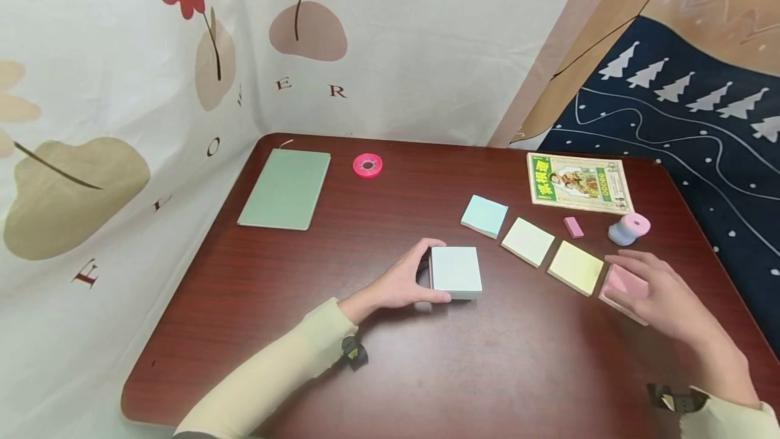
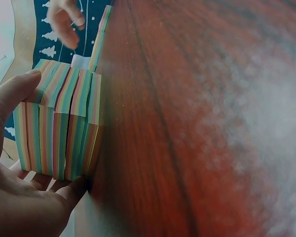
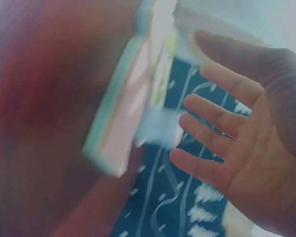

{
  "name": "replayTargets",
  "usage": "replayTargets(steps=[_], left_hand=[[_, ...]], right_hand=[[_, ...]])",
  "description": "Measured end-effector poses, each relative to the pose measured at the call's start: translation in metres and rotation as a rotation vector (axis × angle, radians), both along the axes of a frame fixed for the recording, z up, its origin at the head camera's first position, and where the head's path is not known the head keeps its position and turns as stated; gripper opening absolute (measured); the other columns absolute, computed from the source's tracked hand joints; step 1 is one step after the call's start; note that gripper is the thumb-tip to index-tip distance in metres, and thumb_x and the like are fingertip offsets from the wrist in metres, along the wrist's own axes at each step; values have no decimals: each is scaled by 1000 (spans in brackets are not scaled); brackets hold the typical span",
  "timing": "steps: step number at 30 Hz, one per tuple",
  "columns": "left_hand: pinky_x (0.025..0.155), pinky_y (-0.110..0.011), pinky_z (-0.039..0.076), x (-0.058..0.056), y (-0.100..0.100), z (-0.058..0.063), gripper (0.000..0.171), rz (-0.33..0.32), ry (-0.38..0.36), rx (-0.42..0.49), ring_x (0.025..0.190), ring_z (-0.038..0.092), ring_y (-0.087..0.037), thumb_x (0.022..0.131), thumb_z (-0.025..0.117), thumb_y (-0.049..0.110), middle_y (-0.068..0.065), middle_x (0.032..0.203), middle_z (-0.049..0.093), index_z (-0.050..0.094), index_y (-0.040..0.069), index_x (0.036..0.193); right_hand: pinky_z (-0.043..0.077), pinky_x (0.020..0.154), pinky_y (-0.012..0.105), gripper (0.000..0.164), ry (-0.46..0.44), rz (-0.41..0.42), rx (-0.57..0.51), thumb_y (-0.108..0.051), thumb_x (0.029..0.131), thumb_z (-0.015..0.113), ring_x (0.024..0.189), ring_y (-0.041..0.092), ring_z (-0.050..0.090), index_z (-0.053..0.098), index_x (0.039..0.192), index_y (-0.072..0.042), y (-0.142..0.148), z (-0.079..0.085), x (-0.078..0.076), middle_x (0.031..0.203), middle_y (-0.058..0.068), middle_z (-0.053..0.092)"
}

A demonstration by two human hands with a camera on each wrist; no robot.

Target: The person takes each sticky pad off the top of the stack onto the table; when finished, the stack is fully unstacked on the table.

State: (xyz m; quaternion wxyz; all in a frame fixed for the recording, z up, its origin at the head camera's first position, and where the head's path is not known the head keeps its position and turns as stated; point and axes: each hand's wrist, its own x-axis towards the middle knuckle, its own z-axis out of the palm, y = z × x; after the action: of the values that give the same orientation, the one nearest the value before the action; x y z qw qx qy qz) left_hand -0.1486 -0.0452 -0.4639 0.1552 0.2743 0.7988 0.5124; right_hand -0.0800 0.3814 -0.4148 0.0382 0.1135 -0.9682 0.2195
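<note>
My left hand (image 1: 399, 283) grips a thick stack of sticky note pads (image 1: 456, 271) on the table, thumb on the near side and fingers round the far side. In the left wrist view, the stack's edges (image 2: 61, 133) show pink, yellow and teal stripes. My right hand (image 1: 676, 300) is over a pink-topped sticky note pad (image 1: 629, 283), partly covering it. In the right wrist view its fingers (image 3: 214, 113) are extended and apart from the blurred pink pad (image 3: 128, 103). A yellow pad (image 1: 575, 267), a cream pad (image 1: 527, 242) and a light blue pad (image 1: 484, 214) continue the slanting row.
Behind the row lie a pink eraser (image 1: 573, 227), a pink-and-blue roll-shaped item (image 1: 627, 230) and an illustrated booklet (image 1: 579, 182). A green notebook (image 1: 285, 188) and a pink round tape roll (image 1: 367, 165) lie at the back left. Printed cloth (image 1: 426, 53) hangs behind the table.
</note>
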Motion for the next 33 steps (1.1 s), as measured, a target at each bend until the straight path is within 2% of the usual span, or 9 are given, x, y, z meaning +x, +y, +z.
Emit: replayTargets(steps=[4, 7, 13, 19, 23, 28, 33], left_hand=[[105, -35, 37, 0, 0, -1, 84, -3, 7, -10, 119, 49, -14, 72, 88, 24, -1, 127, 53, 38, 17, 139], [104, -35, 38, -1, 0, -1, 84, -9, 17, -13, 119, 49, -14, 71, 88, 23, -1, 127, 53, 38, 17, 139], [103, -34, 38, -2, -1, -2, 85, -21, 43, -28, 118, 47, -14, 71, 89, 22, -1, 128, 50, 38, 16, 139], [99, -33, 41, -3, -1, -2, 85, -35, 72, -77, 114, 49, -12, 71, 88, 25, 0, 128, 52, 37, 15, 139], [97, -31, 42, -3, 0, -2, 84, -41, 86, -110, 111, 51, -12, 73, 88, 27, 0, 128, 53, 38, 14, 139], [96, -32, 42, -4, 0, -2, 82, -40, 96, -122, 112, 51, -13, 73, 87, 28, -2, 129, 53, 39, 13, 138], [96, -32, 42, -4, 0, -3, 82, -35, 115, -135, 111, 51, -14, 72, 88, 27, -3, 128, 54, 40, 10, 138]], right_hand=[[38, 87, 60, 57, 66, 105, -23, -13, 74, 85, 115, 43, 45, 62, 124, -2, -44, 10, -6, 128, 23, 53], [40, 91, 55, 59, 86, 209, -33, -14, 74, 85, 120, 39, 46, 61, 128, -7, -81, 12, -11, 132, 18, 52], [41, 101, 49, 70, 56, 390, -42, -25, 78, 83, 131, 28, 42, 53, 140, -13, -142, 7, -21, 145, 11, 44], [41, 103, 47, 78, 47, 527, -54, -33, 78, 83, 136, 28, 37, 48, 144, -11, -178, 1, -33, 152, 12, 36], [44, 99, 44, 73, 17, 568, -37, -32, 79, 83, 133, 29, 39, 52, 141, -12, -190, -1, -41, 150, 15, 39], [49, 91, 39, 61, -8, 553, -44, -27, 78, 84, 125, 25, 47, 61, 132, -13, -197, 1, -49, 143, 13, 47], [49, 89, 37, 57, -11, 536, -37, -28, 76, 84, 121, 23, 49, 64, 128, -14, -198, 3, -51, 138, 10, 52]])
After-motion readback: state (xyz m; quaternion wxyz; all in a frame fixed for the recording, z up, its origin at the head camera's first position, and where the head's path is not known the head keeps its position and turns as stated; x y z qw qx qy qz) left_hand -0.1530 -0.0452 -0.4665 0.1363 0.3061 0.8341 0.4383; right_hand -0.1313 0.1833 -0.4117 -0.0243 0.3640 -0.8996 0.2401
